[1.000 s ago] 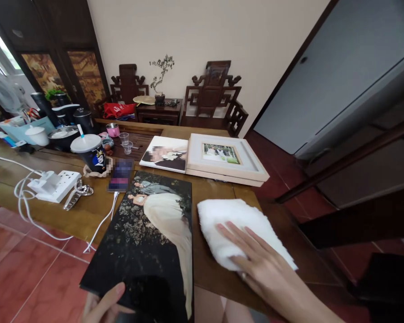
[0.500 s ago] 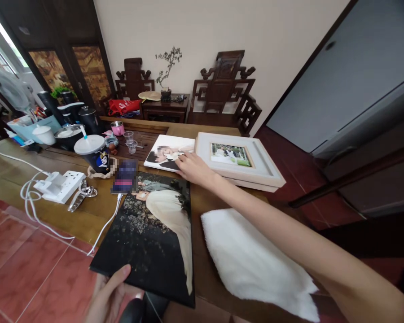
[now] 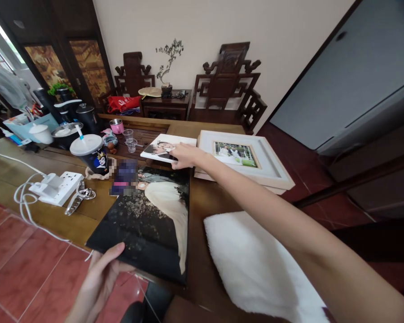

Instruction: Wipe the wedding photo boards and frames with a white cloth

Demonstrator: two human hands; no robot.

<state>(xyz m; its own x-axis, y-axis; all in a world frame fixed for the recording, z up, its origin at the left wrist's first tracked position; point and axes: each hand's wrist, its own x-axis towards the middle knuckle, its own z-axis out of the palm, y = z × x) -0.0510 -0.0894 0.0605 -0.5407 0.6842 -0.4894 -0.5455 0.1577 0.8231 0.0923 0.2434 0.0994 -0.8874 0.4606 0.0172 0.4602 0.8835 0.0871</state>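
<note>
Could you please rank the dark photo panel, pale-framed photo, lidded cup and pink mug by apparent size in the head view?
1. dark photo panel, largest
2. pale-framed photo
3. lidded cup
4. pink mug, smallest

At the near side I can see a big dark photo panel (image 3: pixel 151 224), a black rectangle held picture side up, a long pale gown sweeping down its right half and a spray of small light flecks to the left. Just past its far end lies a smaller photo panel (image 3: pixel 162 146), face up, white-edged, its near right corner covered.
</note>
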